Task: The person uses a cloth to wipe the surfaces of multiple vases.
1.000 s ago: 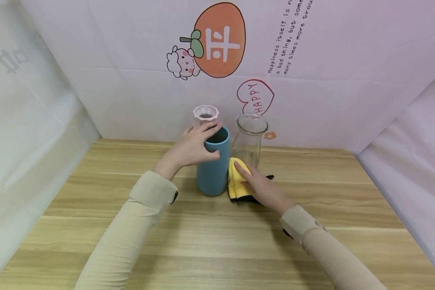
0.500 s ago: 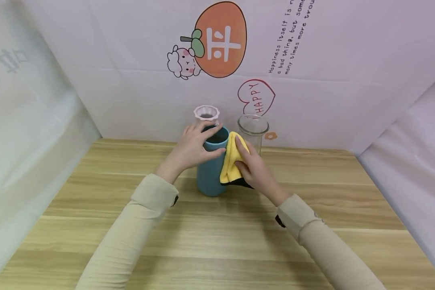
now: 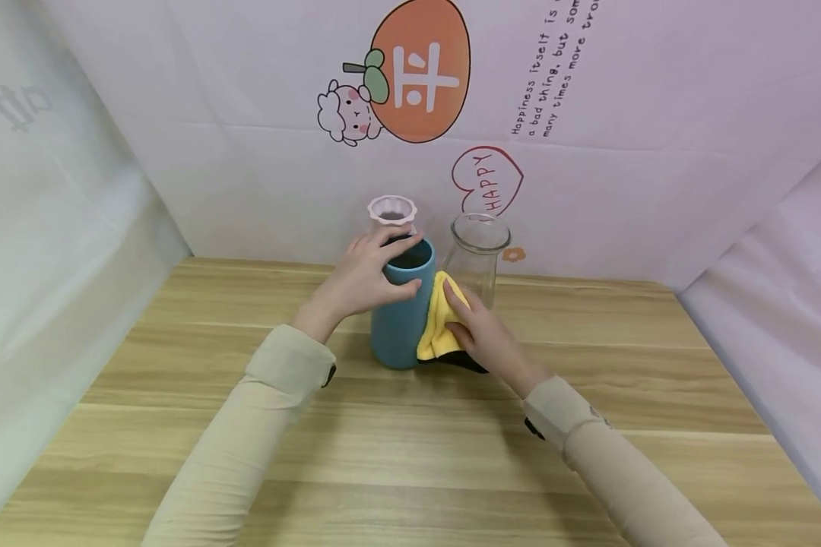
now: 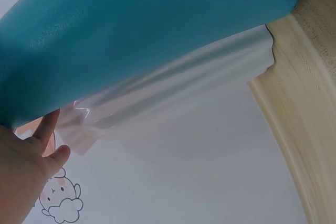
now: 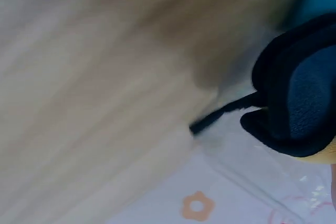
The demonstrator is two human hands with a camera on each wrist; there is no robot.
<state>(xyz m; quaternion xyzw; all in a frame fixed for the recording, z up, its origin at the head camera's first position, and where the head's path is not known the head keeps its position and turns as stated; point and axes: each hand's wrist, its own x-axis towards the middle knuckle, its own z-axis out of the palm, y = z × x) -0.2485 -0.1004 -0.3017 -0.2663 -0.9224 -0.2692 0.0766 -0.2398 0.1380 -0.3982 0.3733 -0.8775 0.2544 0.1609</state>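
Note:
A tall blue vase [image 3: 402, 319] stands upright on the wooden table. My left hand [image 3: 366, 279] grips it near the rim, fingers around the far side and thumb on the near side; the left wrist view shows the blue wall [image 4: 147, 30] close up. In my right hand [image 3: 486, 334] is a folded yellow cloth [image 3: 441, 323] with a black edge, held against the vase's right side. The right wrist view shows the cloth's dark underside [image 5: 310, 95] and a black loop hanging from it.
Behind the blue vase stands a pale pink vase [image 3: 392, 209] with a scalloped rim, mostly hidden. A clear glass vase [image 3: 475, 258] is behind the cloth on the right. White printed fabric [image 3: 260, 175] walls off the back and sides of the table [image 3: 397, 456].
My right hand has rubbed the cloth up along the blue vase's side, then partway down again. The left hand keeps its hold, and the vase stays in place.

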